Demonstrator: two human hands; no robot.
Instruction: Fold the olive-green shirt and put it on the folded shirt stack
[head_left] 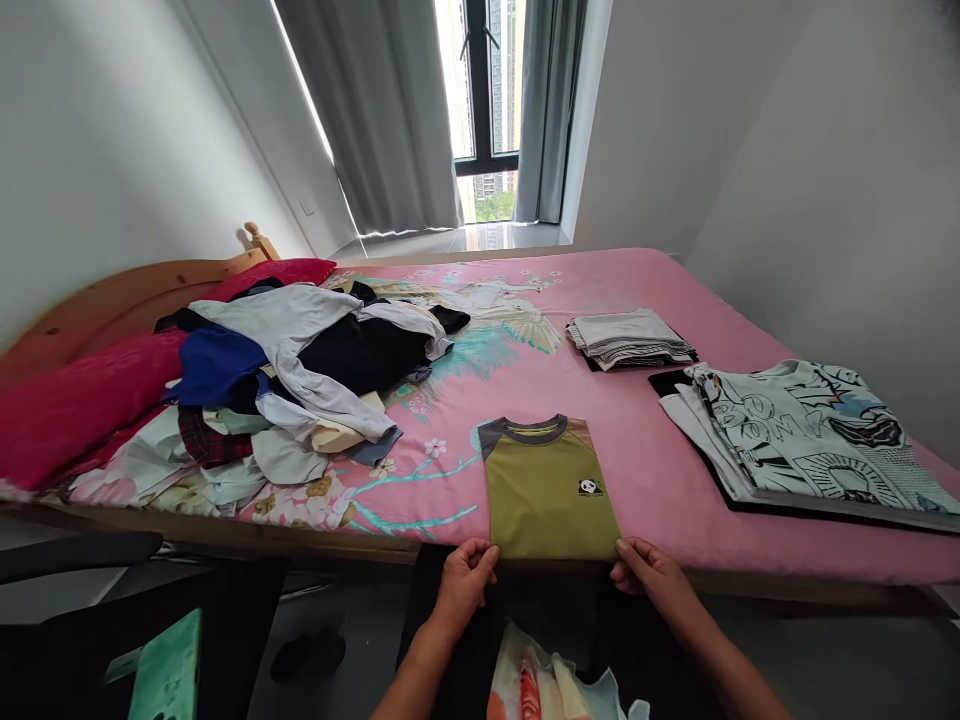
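An olive-green T-shirt (551, 500) with dark shoulders and a small panda print lies flat and folded at the bed's front edge, its collar pointing away from me. My left hand (469, 578) pinches its near left corner between thumb and fingers. At the near right corner, my right hand (651, 572) has the cloth in a similar pinch. The lower edge of the shirt runs straight between both hands.
A tangled heap of clothes (300, 370) covers the left of the pink bed (540, 385), beside red pillows (90, 400). Folded stacks of light clothes (630, 338) and printed shirts (817, 430) lie to the right. Below are a plastic bag (555, 690) and a green phone (169, 670).
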